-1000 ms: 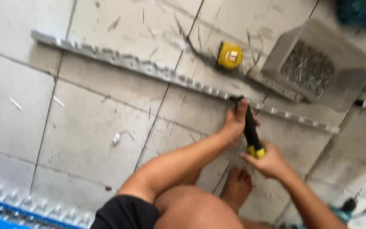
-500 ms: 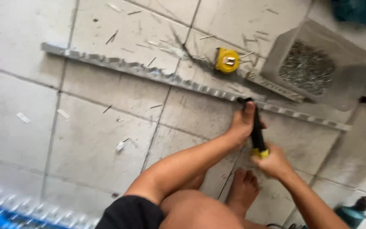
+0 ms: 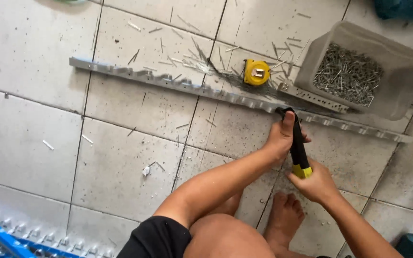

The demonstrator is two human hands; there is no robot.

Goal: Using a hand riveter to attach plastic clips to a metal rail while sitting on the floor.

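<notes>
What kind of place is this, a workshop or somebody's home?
Likely an informal metalwork spot on a tiled floor: a long notched metal strip, a tub of small metal fasteners and a yellow tape measure lie around a barefoot person using a hand tool.

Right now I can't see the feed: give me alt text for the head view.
Both hands, left hand and right hand, grip a black-and-yellow hand tool whose head meets a long notched metal strip on the tiled floor. Beyond lie a yellow tape measure and a tub of rivets.
</notes>
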